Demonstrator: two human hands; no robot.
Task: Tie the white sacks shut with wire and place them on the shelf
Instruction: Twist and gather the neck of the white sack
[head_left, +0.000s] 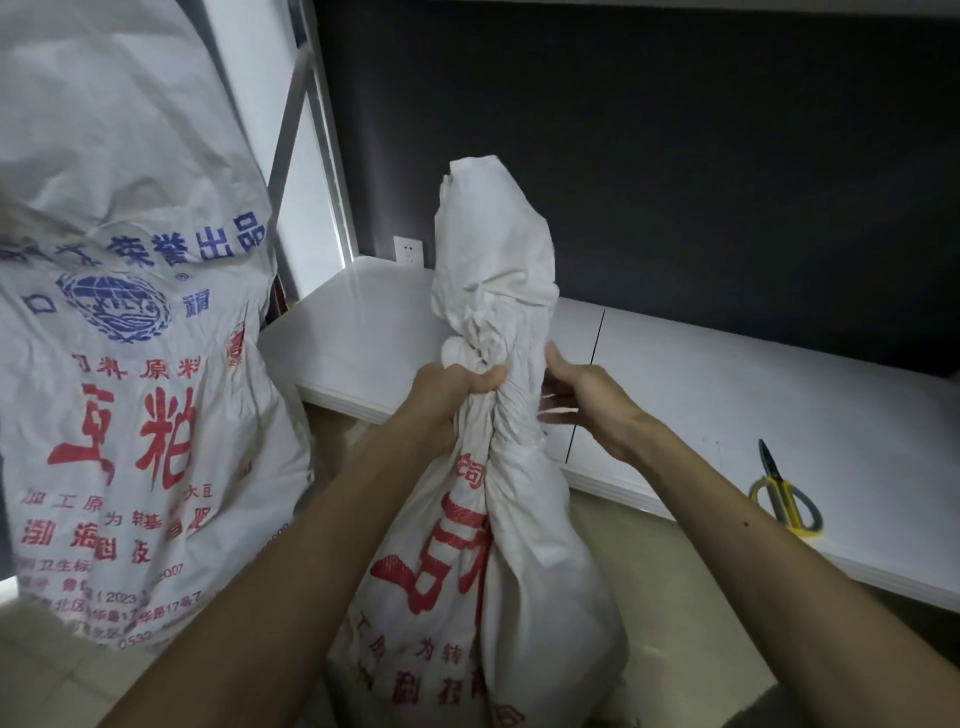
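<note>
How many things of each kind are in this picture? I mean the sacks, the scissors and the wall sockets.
White sacks: 2, one at the left, one in the middle
Scissors: 1
Wall sockets: 1
Total: 4

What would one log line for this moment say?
left hand: grips twisted neck of white sack | right hand: beside neck, grip unclear | scissors: lying on white surface

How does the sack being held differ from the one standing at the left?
The held sack has its neck bunched and gripped by the left hand; the left sack stands untouched. The left sack shows blue print plus red; the held sack shows only red. Both are white, creased, with red characters.
</note>
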